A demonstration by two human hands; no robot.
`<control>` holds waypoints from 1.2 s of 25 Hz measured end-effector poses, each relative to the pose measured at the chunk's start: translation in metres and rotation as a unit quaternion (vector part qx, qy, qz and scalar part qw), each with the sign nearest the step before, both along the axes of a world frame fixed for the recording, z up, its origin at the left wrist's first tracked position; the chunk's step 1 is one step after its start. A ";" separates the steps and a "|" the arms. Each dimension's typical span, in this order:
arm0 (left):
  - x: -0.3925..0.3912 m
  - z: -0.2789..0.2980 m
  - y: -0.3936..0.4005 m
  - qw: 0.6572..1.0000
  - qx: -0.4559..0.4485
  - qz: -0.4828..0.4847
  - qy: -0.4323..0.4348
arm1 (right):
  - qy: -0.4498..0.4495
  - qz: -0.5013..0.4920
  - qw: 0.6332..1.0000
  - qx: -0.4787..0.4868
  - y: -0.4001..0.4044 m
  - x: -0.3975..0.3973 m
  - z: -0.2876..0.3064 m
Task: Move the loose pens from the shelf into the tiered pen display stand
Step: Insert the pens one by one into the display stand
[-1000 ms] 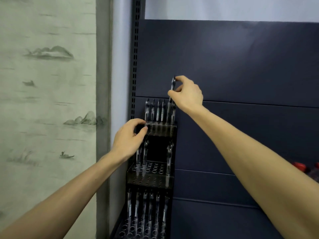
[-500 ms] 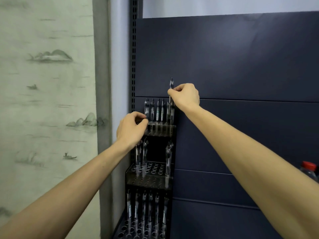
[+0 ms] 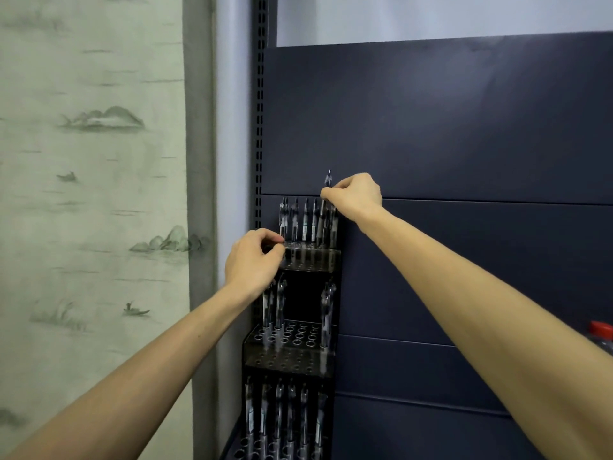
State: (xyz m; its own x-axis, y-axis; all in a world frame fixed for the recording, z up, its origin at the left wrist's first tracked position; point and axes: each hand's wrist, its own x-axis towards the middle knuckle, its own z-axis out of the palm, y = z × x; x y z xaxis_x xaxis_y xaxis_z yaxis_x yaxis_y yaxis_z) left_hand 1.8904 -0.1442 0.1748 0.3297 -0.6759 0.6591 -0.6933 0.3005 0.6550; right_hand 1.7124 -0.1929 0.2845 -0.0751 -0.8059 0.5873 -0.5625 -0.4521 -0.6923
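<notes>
A black tiered pen display stand [image 3: 292, 358] stands against the dark shelf back panel, with three levels of holes. Several pens stand in its top tier [image 3: 305, 222], a few in the middle tier and several in the bottom tier. My right hand [image 3: 356, 197] pinches a dark pen [image 3: 327, 180] upright near its top, its lower part down among the top-tier pens at the right end. My left hand [image 3: 253, 258] grips the left front edge of the top tier, fingers curled round it.
The dark blue back panel [image 3: 464, 127] fills the right side. A slotted upright [image 3: 259, 111] runs along the stand's left. A bottle with a red cap [image 3: 602, 336] shows at the right edge. Painted wallpaper [image 3: 89, 194] covers the left.
My right hand has lowered the pen further into the top tier at the right end. My left hand has stayed on the top tier's left edge.
</notes>
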 end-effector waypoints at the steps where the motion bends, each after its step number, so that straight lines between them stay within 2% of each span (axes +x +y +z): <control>1: 0.001 0.000 0.000 1.000 -0.001 -0.004 -0.002 | -0.013 0.005 1.000 0.004 0.000 0.000 -0.001; 12: 0.004 0.001 -0.003 1.000 0.001 -0.023 0.009 | -0.032 -0.009 0.999 -0.024 0.000 -0.002 -0.005; 15: 0.004 0.001 -0.002 0.999 0.000 -0.031 0.013 | -0.008 -0.017 0.999 -0.025 -0.003 -0.002 -0.007; 22: 0.005 -0.001 -0.002 1.000 0.008 -0.027 0.010 | 0.115 -0.072 0.990 -0.046 -0.005 0.005 -0.010; 26: 0.006 -0.001 -0.002 0.999 0.005 -0.039 0.014 | 0.140 -0.094 0.985 -0.046 -0.002 0.006 -0.009; 30: 0.007 -0.002 -0.003 0.999 0.005 -0.038 0.013 | 0.133 -0.055 0.989 -0.038 -0.002 0.006 -0.013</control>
State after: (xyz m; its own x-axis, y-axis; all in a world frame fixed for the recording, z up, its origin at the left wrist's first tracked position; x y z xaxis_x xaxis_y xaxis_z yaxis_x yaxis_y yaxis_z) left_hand 1.8970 -0.1474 0.1732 0.2938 -0.7062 0.6442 -0.6510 0.3456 0.6758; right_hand 1.7188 -0.1952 0.2712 0.0064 -0.7539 0.6570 -0.7687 -0.4239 -0.4790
